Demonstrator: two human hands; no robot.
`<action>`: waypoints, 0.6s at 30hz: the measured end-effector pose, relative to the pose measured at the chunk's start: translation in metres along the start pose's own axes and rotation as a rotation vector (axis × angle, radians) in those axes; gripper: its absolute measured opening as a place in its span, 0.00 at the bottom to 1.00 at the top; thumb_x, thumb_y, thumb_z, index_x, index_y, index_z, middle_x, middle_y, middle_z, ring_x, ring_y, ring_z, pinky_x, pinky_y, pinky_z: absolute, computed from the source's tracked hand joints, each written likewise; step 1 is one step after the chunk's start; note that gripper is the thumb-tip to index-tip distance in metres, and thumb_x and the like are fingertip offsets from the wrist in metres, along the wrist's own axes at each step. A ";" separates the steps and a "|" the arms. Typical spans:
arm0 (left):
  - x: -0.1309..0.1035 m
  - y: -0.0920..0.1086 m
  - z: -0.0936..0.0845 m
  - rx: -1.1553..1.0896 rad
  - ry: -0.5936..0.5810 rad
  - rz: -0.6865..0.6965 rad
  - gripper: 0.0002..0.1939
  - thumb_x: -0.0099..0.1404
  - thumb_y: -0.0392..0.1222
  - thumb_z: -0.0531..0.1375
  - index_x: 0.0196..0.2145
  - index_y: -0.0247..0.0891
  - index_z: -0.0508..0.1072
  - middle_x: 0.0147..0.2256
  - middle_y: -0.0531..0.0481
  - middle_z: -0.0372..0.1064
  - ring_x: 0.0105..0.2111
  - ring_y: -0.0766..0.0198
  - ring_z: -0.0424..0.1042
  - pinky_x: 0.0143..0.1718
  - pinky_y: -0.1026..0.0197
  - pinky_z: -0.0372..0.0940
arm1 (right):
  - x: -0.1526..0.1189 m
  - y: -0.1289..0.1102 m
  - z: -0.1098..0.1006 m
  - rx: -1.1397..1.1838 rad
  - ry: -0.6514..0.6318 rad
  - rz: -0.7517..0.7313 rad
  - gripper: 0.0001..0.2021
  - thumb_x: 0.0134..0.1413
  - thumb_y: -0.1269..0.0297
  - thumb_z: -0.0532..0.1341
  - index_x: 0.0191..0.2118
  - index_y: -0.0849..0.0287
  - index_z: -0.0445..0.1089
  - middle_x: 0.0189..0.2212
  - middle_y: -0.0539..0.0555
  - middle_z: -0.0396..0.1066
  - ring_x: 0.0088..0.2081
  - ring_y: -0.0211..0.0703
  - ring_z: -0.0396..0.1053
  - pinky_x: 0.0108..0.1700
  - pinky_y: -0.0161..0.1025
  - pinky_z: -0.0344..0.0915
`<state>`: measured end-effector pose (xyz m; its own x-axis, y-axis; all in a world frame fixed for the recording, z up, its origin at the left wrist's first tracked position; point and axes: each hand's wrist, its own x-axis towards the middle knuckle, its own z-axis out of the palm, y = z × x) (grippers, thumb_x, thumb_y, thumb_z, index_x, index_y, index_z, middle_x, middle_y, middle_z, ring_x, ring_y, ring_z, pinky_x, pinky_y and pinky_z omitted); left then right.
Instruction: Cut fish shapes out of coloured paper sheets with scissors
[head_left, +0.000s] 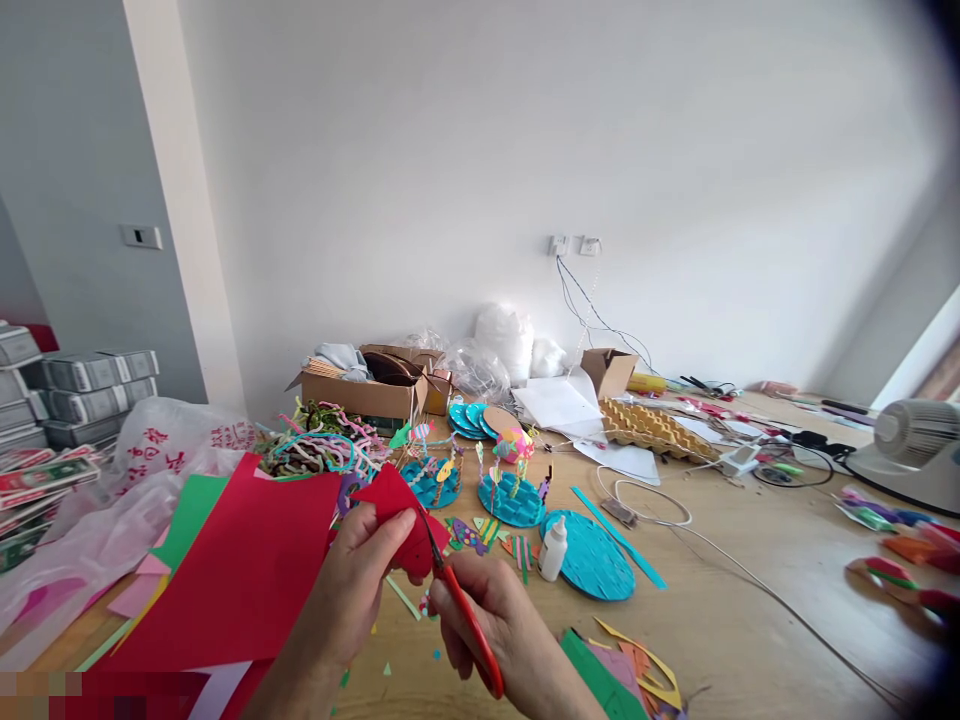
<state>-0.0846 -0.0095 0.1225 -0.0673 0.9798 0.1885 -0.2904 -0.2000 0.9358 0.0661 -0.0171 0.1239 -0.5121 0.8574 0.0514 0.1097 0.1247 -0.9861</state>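
Between thumb and fingers, my left hand (364, 565) pinches a small piece of red paper (397, 495). Red-handled scissors (472, 625) are gripped in my right hand (491, 610), their blades lying against the red piece near its right edge. Below and left of my left hand lies a large red sheet (240, 570) over a green sheet (193, 515). Just beyond my hands are patterned paper fish cutouts (469, 535), a white glue bottle (553, 550) and a blue textured disc (589, 555). Decorated blue discs (512, 498) with upright figures stand farther back.
Pipe cleaners (330, 445) are heaped at the left, near a plastic bag (172, 440). A cardboard box (360, 395) and an egg tray (656, 430) sit along the wall. A white cable (750, 570) crosses the right side; paper scraps (626, 665) lie at the front.
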 end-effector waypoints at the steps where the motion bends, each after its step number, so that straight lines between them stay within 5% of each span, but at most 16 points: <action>1: 0.000 0.001 0.000 0.000 -0.002 -0.004 0.13 0.59 0.46 0.61 0.21 0.37 0.70 0.19 0.55 0.67 0.24 0.64 0.66 0.31 0.63 0.63 | 0.000 0.000 0.000 -0.005 0.000 0.002 0.21 0.55 0.45 0.57 0.24 0.59 0.59 0.12 0.43 0.59 0.13 0.28 0.53 0.16 0.26 0.48; 18: 0.001 0.002 -0.002 0.016 0.006 0.026 0.14 0.60 0.46 0.61 0.20 0.38 0.67 0.19 0.56 0.62 0.23 0.67 0.60 0.27 0.66 0.60 | -0.002 0.000 -0.001 -0.035 0.014 0.022 0.20 0.55 0.47 0.58 0.23 0.59 0.59 0.12 0.43 0.59 0.13 0.29 0.55 0.16 0.26 0.49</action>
<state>-0.0868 -0.0086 0.1244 -0.0799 0.9742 0.2110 -0.2729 -0.2250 0.9354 0.0674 -0.0183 0.1240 -0.4977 0.8668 0.0320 0.1505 0.1226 -0.9810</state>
